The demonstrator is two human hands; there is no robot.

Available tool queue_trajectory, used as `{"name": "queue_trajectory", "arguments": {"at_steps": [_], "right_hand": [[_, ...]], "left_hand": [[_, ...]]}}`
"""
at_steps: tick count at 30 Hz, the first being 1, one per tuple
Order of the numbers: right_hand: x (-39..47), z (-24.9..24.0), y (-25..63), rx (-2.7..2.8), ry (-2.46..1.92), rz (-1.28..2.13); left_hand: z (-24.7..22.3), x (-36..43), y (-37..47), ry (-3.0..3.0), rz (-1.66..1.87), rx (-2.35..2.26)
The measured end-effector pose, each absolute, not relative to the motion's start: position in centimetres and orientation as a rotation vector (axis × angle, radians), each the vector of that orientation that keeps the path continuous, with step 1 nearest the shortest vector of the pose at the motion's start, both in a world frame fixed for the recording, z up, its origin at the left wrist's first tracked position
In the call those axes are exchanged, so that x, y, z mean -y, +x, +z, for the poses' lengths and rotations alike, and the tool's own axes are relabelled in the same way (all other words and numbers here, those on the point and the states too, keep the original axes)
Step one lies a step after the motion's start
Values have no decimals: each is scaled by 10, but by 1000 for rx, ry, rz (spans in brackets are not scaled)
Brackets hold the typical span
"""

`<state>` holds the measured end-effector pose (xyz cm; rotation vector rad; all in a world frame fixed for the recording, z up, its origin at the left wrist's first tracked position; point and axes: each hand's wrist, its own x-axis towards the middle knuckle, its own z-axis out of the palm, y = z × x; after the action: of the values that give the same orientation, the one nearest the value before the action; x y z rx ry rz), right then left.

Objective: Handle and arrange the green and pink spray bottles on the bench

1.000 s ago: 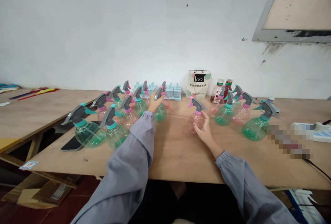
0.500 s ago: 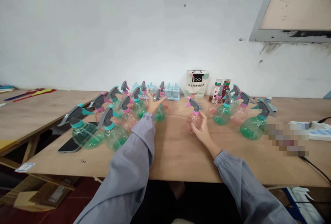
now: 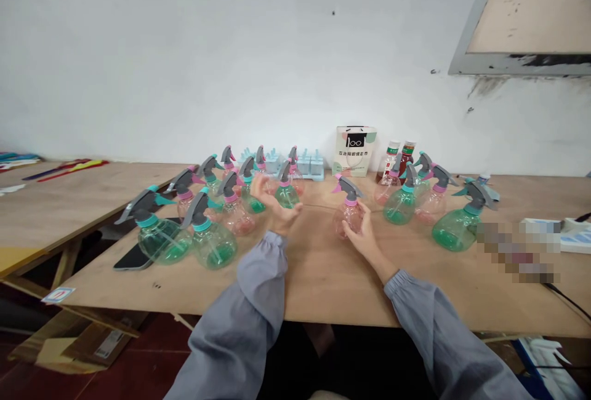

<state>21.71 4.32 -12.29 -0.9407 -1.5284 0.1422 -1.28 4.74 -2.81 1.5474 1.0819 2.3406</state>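
My right hand [image 3: 362,231] is wrapped round a clear pink spray bottle [image 3: 347,212], which stands upright with its grey and pink trigger head pointing left. Empty, with fingers apart, my left hand [image 3: 277,206] hovers in front of a green spray bottle [image 3: 287,194] and partly covers it. Left of that hand stand several more pink and green spray bottles, among them a green one [image 3: 215,243] at the front and a pink one [image 3: 237,215] behind it. On the right is another group, including a green spray bottle [image 3: 399,204] and a larger-looking green one [image 3: 455,228].
A black phone [image 3: 133,258] lies under the left bottles. Along the wall are light-blue moulds [image 3: 310,165], a paper bag [image 3: 354,152] and two labelled bottles [image 3: 388,160]. A power strip [image 3: 575,237] and a blurred-out object lie at right.
My left hand has pulled back toward me, away from the green spray bottle it was at. My right hand stays on the pink spray bottle. The view has shifted slightly.
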Motion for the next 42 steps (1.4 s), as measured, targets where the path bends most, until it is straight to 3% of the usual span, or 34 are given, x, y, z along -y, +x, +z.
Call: {"name": "queue_trajectory", "arguments": {"at_steps": [7,18,27,37,42], "right_hand": [[-32,-119,211,1668,-825,231],[-21,-98,218,1822,-764,207],[-50,-82,327,1025,-1289,-423],[-86,-112,358,1063,-1457,-189],[-87,-120,328,1193,-1346,-157]], "left_hand": [[-54,-21,52,1840,1571,-908],[-63,-38,49,1506,1557,-886],[-62,-43,28,1675,1483,-1033],[-59,-47,21,1695,1663,-944],[-40,-44,3,1615,1474,-792]]}}
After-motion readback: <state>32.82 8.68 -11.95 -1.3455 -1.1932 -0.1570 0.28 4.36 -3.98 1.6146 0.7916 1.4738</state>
